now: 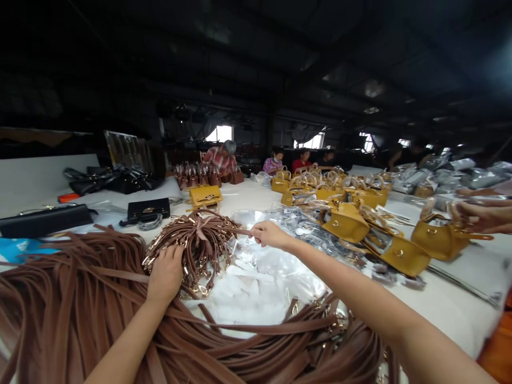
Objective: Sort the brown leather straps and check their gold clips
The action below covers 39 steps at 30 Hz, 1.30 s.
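A tied bundle of brown bag straps [204,234] with gold metal clasps lies on the table ahead of me. My left hand [166,272] grips the bundle's near left side, its fingers bent over the straps and its thumb mostly hidden. Right of the bundle, my right hand [266,234] is closed on a single brown strap [240,231], which stretches out from the bundle. Many loose brown straps [80,298] spread across the near left of the table and curve along its front, their clasped ends toward the right.
Clear plastic bags [280,266] lie beyond the straps. Yellow handbags [346,221] fill the right side, where a co-worker's hand [476,216] is at one bag. Black bags [148,209] and a yellow bag [205,196] stand at left. Several people sit behind.
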### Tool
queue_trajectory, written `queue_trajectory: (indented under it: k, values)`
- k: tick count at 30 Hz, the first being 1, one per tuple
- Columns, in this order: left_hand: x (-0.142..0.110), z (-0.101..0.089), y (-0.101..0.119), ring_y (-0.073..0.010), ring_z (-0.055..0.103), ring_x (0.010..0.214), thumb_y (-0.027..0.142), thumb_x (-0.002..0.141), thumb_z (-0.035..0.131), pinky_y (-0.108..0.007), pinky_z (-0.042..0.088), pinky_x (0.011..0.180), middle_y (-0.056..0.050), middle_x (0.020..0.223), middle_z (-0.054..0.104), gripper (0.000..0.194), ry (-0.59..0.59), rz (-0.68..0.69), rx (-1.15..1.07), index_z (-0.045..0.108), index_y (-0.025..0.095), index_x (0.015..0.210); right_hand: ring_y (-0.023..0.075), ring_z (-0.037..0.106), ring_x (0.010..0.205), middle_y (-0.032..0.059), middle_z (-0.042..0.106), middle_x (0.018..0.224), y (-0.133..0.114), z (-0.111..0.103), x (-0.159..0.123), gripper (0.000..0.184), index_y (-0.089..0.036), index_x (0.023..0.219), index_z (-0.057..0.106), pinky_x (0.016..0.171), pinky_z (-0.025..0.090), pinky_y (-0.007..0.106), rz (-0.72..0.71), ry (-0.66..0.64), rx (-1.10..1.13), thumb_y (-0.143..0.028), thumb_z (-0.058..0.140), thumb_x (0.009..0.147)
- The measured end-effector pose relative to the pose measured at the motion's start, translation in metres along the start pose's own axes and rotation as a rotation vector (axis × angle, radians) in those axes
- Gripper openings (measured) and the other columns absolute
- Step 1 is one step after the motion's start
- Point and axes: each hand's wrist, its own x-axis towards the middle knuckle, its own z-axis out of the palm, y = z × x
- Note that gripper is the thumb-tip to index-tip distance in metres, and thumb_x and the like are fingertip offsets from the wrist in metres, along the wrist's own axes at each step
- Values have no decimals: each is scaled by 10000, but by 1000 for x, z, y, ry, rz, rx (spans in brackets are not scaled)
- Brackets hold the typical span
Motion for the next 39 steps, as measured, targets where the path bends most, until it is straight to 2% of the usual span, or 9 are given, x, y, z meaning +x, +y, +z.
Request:
queue_trajectory:
  k: [4,10,15,20,23,25,28,31,39]
  values:
    - [-4,-13,5,-378,556,1097,72,909,300,-527,462,952,-211,1180,600,425,-89,27,-24,589,42,1220,86,482,493,25,634,677,-8,11,-39,391,-129,1036,694,519,441,211,86,-72,146,-207,317,968]
    - [-9,-51,19,-399,521,1216,215,916,436,-577,436,1020,-235,1315,546,434,-163,49,-102,540,43,1301,140,516,656,54,647,724,-54,34,-92,252,-158,765,678,650,355,266,39,77,81,-188,458,884]
    - [25,-60,44,-420,516,1176,331,881,522,-566,440,1006,-251,1221,560,511,-97,-21,-226,528,30,1294,85,356,567,-35,489,561,-83,11,-155,241,-166,604,579,581,268,241,-247,-81,276,-201,513,834]
    - [43,-66,96,-388,511,1242,240,838,458,-546,358,1112,-270,1268,576,418,-125,-45,-596,620,20,1153,81,486,589,-24,566,650,-66,-32,-179,207,-153,765,651,592,368,216,16,-57,642,-268,528,884]
    - [30,-104,137,-263,606,1147,374,960,317,-408,455,1051,-153,1206,663,477,-206,19,-915,558,117,1282,57,429,508,-22,561,666,-49,-57,-176,277,-139,769,625,541,380,214,40,-129,871,-349,535,926]
    - [14,-142,158,-224,661,977,483,995,217,-338,539,877,-83,1011,714,539,-366,86,-1151,580,191,1267,47,384,503,-20,556,704,-40,-67,-175,305,-136,832,644,540,404,213,12,-174,1089,-411,557,932]
    - [-10,-198,171,-162,566,650,636,939,370,-234,457,605,-28,667,609,562,-631,57,-1367,662,175,803,48,400,562,6,588,796,-34,-72,-182,302,-144,1011,684,560,429,206,-1,-287,1378,-418,647,891]
    - [-32,-237,168,-108,420,523,700,827,540,-213,341,530,14,535,488,575,-566,37,-1201,562,173,599,72,547,704,43,655,873,-33,-68,-196,398,-129,1114,691,665,470,209,-73,-335,1467,-354,774,797]
    - [-81,-283,166,-152,547,576,662,811,583,-223,428,526,-21,658,648,526,-543,10,-1164,657,188,1026,126,677,750,22,716,809,-69,-54,-232,487,-152,1150,690,762,520,279,-187,-75,1361,-355,816,726]
